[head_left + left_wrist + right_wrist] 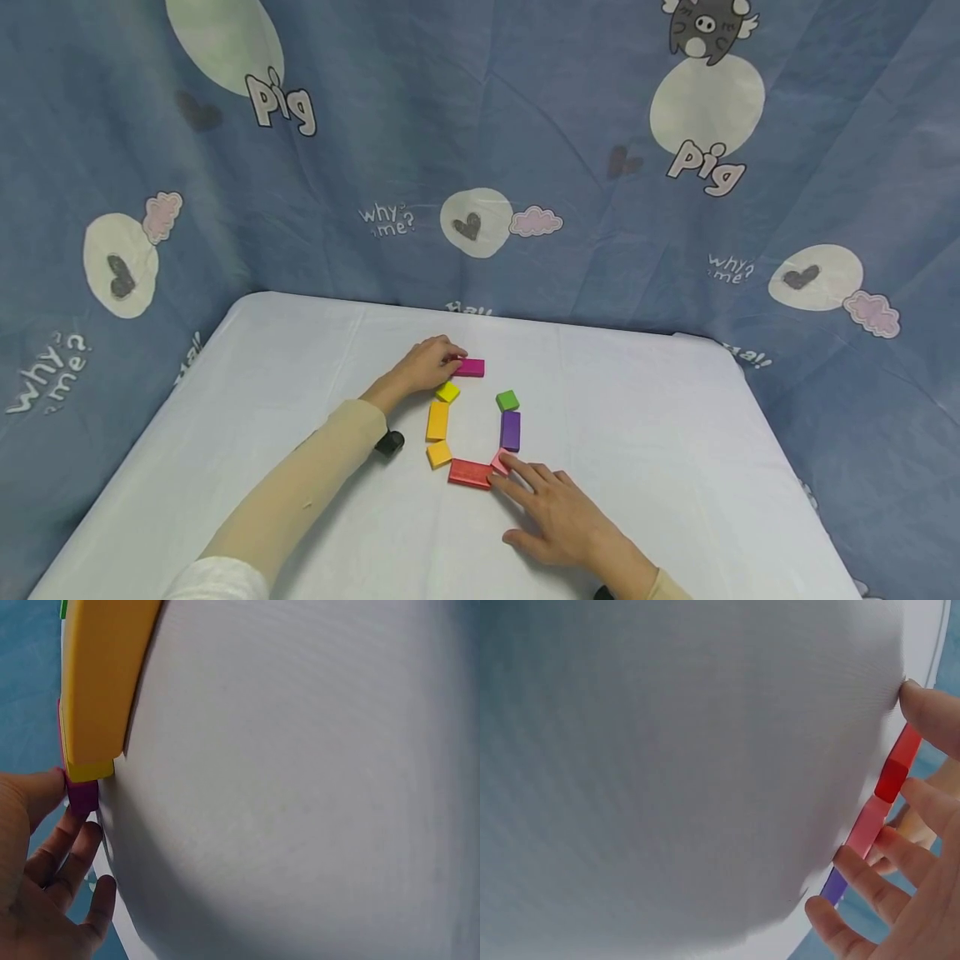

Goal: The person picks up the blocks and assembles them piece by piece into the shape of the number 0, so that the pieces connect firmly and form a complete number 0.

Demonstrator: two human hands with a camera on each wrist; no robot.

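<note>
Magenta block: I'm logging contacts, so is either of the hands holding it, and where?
The left hand pinches the magenta block at its left end. The right hand holds nothing.

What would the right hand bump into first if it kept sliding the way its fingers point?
The right hand already touches the pink block; beyond it, probably the purple block, though depth is unclear.

Magenta block [471,367], lime [447,392], green [507,401], purple [510,431], orange [437,420], red [470,473] and pink blocks [500,461]; white counter [675,433]; blue pig-print backdrop [525,125].
</note>
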